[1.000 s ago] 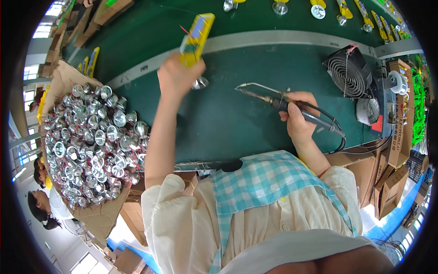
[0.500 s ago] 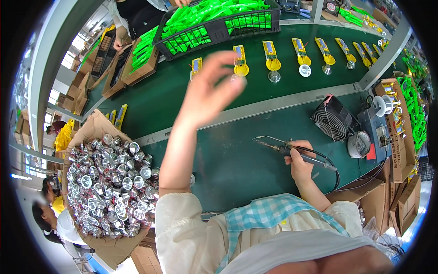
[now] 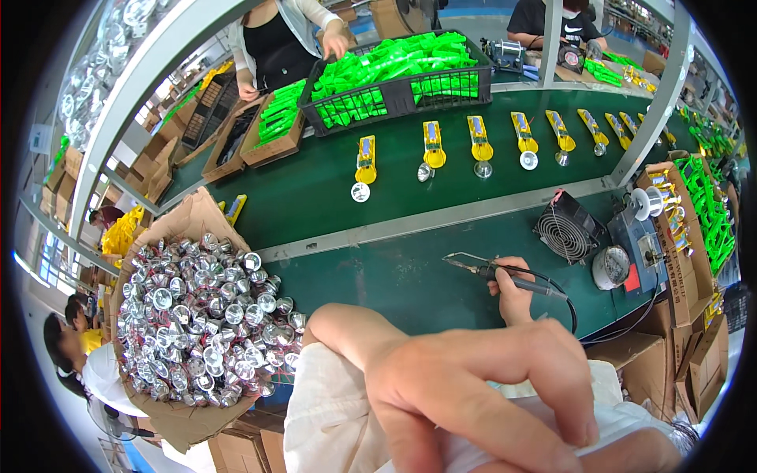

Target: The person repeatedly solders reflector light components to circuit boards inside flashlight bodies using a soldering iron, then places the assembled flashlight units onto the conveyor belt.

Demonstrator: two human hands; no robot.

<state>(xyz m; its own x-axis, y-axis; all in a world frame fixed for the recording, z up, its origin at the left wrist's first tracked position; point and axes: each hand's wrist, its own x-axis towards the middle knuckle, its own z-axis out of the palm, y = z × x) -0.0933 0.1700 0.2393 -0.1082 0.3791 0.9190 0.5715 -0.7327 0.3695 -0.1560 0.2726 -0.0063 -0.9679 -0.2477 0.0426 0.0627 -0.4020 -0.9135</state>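
My right hand (image 3: 514,298) is wrapped round the dark handle of a soldering iron (image 3: 544,288) over the green bench. A thin bent metal tube runs beside its tip, which points left. My left hand (image 3: 473,378) is large and close at the lower middle, in front of my white clothing. Its fingers are bent but apart, and nothing shows between them. Beyond the bench, yellow lamp housings (image 3: 366,160) lie in a row on the green belt, several with a silver reflector cup (image 3: 360,191) at the near end.
A cardboard box (image 3: 206,211) heaped with silver reflector cups (image 3: 213,315) stands left. Right are a black fan (image 3: 566,229), a round tin (image 3: 611,268), a solder spool (image 3: 646,203) and a soldering station (image 3: 648,240). A black crate (image 3: 402,98) holds green parts. Co-workers sit across the belt.
My left hand has come back from above the belt's housings toward my chest. The view has shifted, showing more of the belt and co-workers. My right hand still holds the soldering iron.
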